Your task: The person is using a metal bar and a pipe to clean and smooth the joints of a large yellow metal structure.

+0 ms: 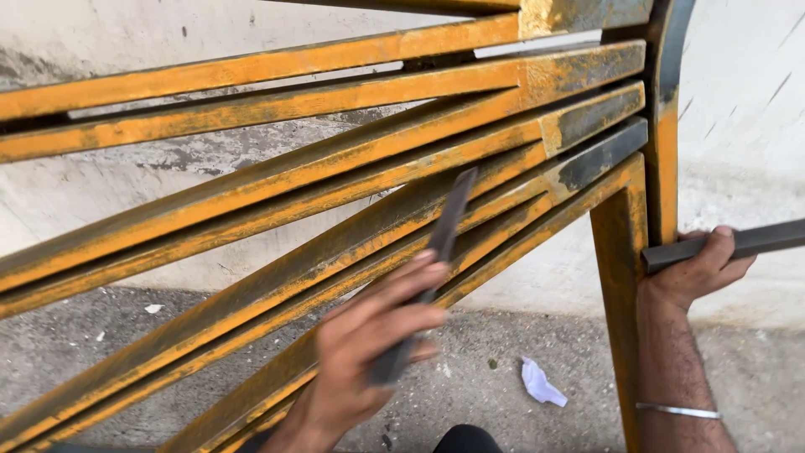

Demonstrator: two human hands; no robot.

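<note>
A yellow-painted, rusty metal frame (277, 180) of several slanted bars fills the view. My left hand (369, 335) is closed around a dark flat tool (450, 216), whose blade lies against the lower slanted bars. The hand and tool are blurred. My right hand (703, 270), with a thin metal bangle (677, 410) on its wrist, grips a dark grey flat metal bar (767, 239). That bar runs off to the right, just beside the frame's upright yellow post (622, 285).
Behind the frame stands a stained whitish wall (742, 109). Below it is a rough grey concrete floor (482, 348) with a crumpled white paper scrap (541, 384) and small bits of debris.
</note>
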